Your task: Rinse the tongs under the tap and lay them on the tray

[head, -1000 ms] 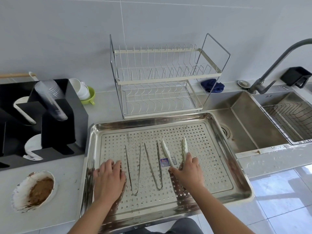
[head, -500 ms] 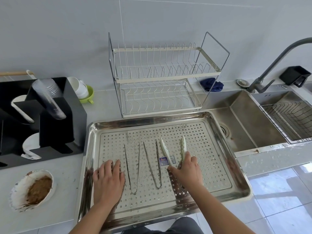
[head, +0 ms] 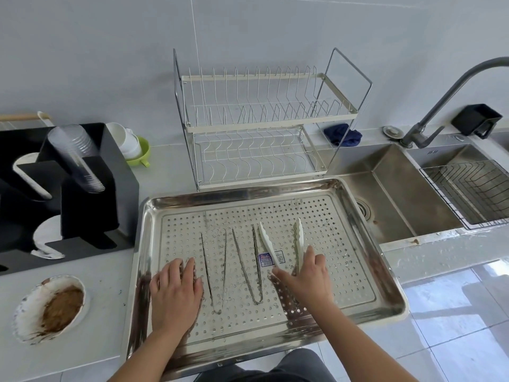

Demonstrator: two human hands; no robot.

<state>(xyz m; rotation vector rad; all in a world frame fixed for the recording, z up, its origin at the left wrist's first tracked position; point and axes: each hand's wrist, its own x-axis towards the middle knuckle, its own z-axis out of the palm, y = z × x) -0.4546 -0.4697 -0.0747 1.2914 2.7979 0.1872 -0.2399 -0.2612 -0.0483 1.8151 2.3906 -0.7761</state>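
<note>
A perforated steel tray (head: 358,244) lies on the counter in front of me. On it rest two thin metal tongs, one on the left (head: 214,271) and one in the middle (head: 248,266), and white plastic tongs (head: 267,241) on the right, arms spread. My right hand (head: 305,279) covers the hinge end of the white tongs, fingers around both arms. My left hand (head: 176,290) lies flat, palm down, on the tray's left part beside the left metal tongs. The grey tap (head: 446,103) stands at the far right over the sink (head: 394,194).
A two-tier wire dish rack (head: 261,125) stands behind the tray. A black organiser (head: 82,194) with cups sits at the left, with a dirty shell dish (head: 52,304) in front of it. A wire basket (head: 473,188) sits in the sink's right basin.
Both hands hold nearly the same places on the tray; the view has shifted only slightly.
</note>
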